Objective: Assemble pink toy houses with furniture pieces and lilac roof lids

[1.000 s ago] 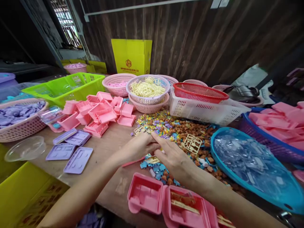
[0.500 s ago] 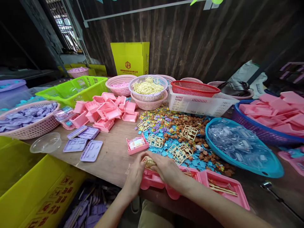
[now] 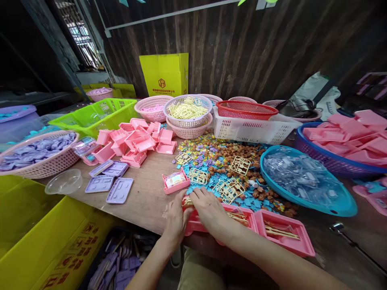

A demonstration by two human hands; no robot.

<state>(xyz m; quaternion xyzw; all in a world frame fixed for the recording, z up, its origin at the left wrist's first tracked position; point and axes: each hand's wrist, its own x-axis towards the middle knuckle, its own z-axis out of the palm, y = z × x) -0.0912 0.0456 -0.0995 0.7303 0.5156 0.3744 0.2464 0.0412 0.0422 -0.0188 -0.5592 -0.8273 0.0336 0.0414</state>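
My left hand point(image 3: 175, 215) curls around the left end of an open pink plastic case point(image 3: 195, 226), closed on a bunch of cream plastic frame parts point(image 3: 187, 201). My right hand point(image 3: 209, 210) lies over the same parts from above, its fingers bent and close together; their tips are partly hidden. More thin cream parts point(image 3: 237, 217) lie in the case just right of my right hand. Beside it is a pink compartment point(image 3: 284, 233) with cream sticks and a clear bag. Just beyond my hands is a small pink tray point(image 3: 175, 181) with a printed packet inside.
Loose blue tiles, brown pieces and cream frames point(image 3: 229, 189) spread behind my hands. Flat purple panels point(image 3: 119, 191) and pink trays point(image 3: 137, 143) are at left. A blue basin point(image 3: 347, 205) of clear bags stands right. Behind are baskets point(image 3: 189, 131) and a yellow carton point(image 3: 165, 74).
Both hands have lowered the cream parts into the left end of the pink case. My right hand has flattened over them, and the case sits slightly farther from me.
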